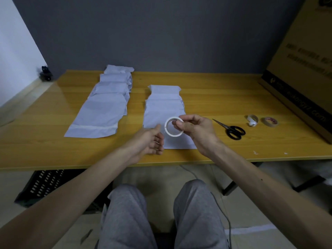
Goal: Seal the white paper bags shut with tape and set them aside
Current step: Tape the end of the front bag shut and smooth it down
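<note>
- The right hand (193, 129) pinches a white tape roll (173, 129) between thumb and fingers, holding it up over the near end of the middle bags (162, 112).
- The left hand (151, 141) is empty, fingers loosely curled, its thumb reaching toward the roll's left edge; it seems to be hunting for the loose tape end, though that end is too small to make out.
- A second row of bags (106, 108) lies overlapped to the left on the table (224, 97); the nearest one shows a strip across its bottom fold, likely tape.
- Scissors (230, 130) rest just right of the right hand, with two other rolls (261, 120) beyond them.
- To do this step well: turn the roll slowly so a nail can catch the end, and peel straight so the tape does not split.
- Pull enough to span the bag's fold, keep the strip taut and off itself, then cut with the scissors.
- Press from the middle outward so the fold lies flat.
</note>
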